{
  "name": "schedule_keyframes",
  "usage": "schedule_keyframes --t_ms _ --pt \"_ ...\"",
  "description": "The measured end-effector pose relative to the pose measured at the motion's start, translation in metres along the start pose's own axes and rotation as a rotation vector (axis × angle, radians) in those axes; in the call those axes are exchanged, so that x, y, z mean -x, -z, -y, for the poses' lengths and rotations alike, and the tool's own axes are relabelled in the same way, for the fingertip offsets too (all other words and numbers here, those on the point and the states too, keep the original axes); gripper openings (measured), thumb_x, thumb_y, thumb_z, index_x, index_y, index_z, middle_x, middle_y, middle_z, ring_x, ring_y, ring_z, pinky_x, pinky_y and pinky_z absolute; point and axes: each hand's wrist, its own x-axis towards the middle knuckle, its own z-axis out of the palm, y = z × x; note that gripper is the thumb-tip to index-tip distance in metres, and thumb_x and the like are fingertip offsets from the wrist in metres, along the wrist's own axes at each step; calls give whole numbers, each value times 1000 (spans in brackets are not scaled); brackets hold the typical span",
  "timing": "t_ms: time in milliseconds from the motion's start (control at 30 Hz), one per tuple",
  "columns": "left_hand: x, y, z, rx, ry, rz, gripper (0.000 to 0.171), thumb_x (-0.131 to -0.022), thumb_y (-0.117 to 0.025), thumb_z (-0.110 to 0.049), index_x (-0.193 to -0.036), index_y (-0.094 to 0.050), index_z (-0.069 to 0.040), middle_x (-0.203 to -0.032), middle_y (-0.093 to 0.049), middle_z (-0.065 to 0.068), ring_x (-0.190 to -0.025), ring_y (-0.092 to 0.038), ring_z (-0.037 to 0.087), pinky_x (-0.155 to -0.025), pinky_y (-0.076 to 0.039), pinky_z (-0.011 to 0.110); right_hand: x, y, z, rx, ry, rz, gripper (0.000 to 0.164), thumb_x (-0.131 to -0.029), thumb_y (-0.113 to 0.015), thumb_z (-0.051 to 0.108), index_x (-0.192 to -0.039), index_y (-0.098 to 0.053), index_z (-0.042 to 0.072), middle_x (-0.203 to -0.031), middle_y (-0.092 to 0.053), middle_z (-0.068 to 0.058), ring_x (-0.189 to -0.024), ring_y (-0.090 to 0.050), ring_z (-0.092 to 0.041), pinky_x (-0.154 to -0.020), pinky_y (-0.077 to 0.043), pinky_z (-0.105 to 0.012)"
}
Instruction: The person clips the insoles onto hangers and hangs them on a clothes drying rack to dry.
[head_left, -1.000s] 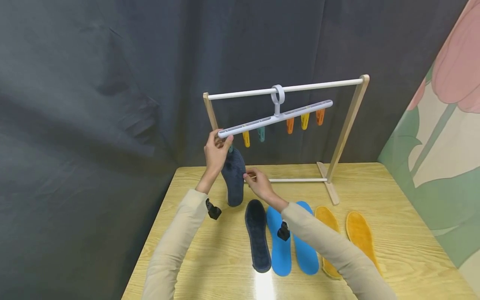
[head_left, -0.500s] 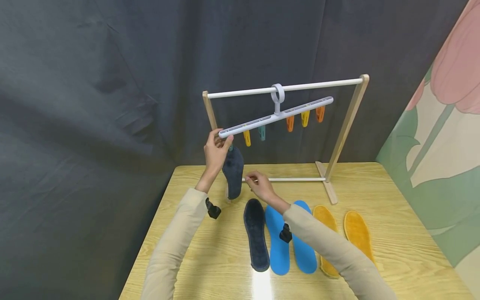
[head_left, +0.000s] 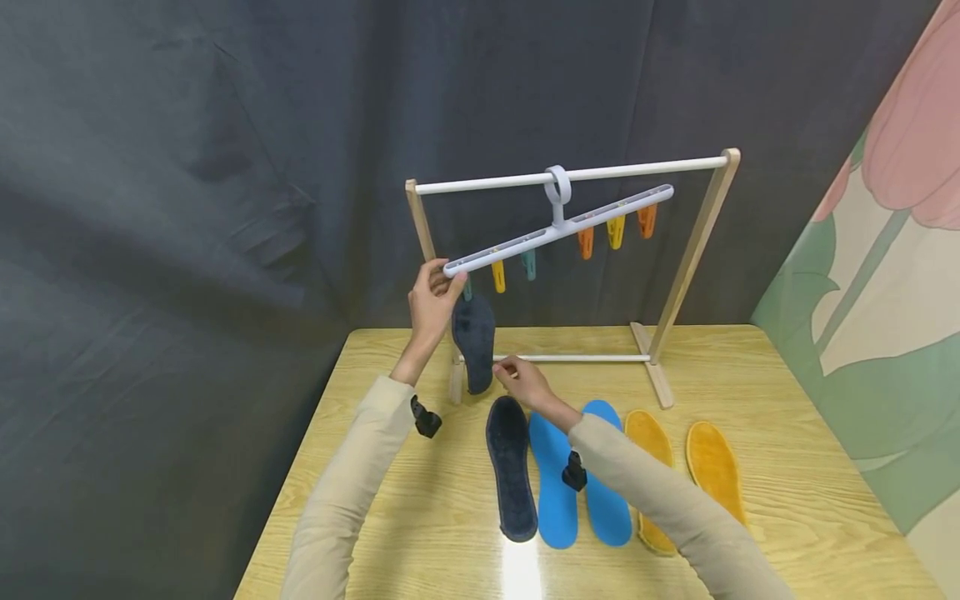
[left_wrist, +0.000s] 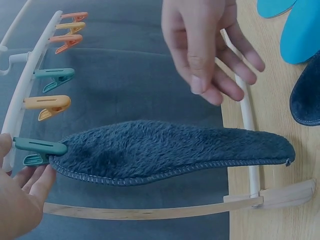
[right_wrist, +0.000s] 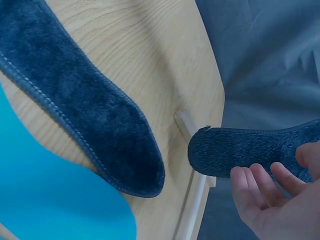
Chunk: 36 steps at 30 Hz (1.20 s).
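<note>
My left hand grips the left end of a pale plastic hanger, thumb on the near side. Right at its fingers, a teal clip bites the end of a dark navy fuzzy insole, which hangs down from it. My right hand is beside the insole's lower part with loosely bent fingers and nothing in them; the left wrist view shows it apart from the insole. The hanger tilts, left end low, its ring around the rack's white top bar.
Yellow, teal and orange clips hang along the hanger. On the wooden table lie another navy insole, two blue insoles and two yellow ones. The rack's wooden post stands at right.
The right hand has let go of the hanging insole and moved slightly lower. The insole has swung to the right, and the hanger's right end has risen a little.
</note>
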Motion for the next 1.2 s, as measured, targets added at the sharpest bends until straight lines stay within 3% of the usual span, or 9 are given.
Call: schedule_keyframes --t_ms 167,533,767,900,1133,1200 --pt "3 3 -14 -7 -4 -1 36 -93 -68 1 -122 -54 15 -109 -65 33 -97 -67 44 -81 -58 36 2 -2 -7 6 -14 33 29 -104 -55 16 -121 -62 -7 -99 -65 -16 -83 -62 -29 -66 -55 -36" --pt "2 2 -11 17 14 4 35 -93 -66 3 -124 -54 16 -114 -63 35 -103 -65 45 -88 -58 41 7 -5 -16 3 -78 95 31 -105 -52 21 -122 -61 -4 -106 -62 -16 -91 -62 -39 -70 -56 -37" --pt "-3 -3 23 -9 16 -43 33 -93 -69 -4 -121 -60 11 -112 -67 28 -99 -68 41 -88 -57 45 10 -6 -20 37 -85 85 32 -105 -53 23 -119 -63 -4 -102 -62 -16 -79 -63 -32 -63 -56 -35" --pt "-1 -4 29 -44 15 -88 27 -93 -71 -8 -115 -65 6 -106 -70 22 -93 -69 34 -84 -58 38 7 -7 -34 28 -63 100 35 -105 -54 29 -120 -63 -1 -105 -62 -16 -79 -63 -30 -66 -56 -39" --pt "3 -3 32 -35 27 -132 22 -94 -69 -8 -111 -65 6 -97 -69 19 -82 -67 24 -70 -58 24 -48 -46 -187 -33 99 133 49 -101 -46 55 -125 -61 16 -105 -60 -7 -77 -59 -22 -63 -51 -35" --pt "4 -3 32 -17 29 -130 22 -94 -69 -7 -111 -65 7 -96 -68 19 -79 -66 24 -67 -59 23 -45 -45 -181 -16 69 133 48 -102 -46 53 -125 -61 14 -106 -61 -9 -78 -59 -25 -64 -52 -37"
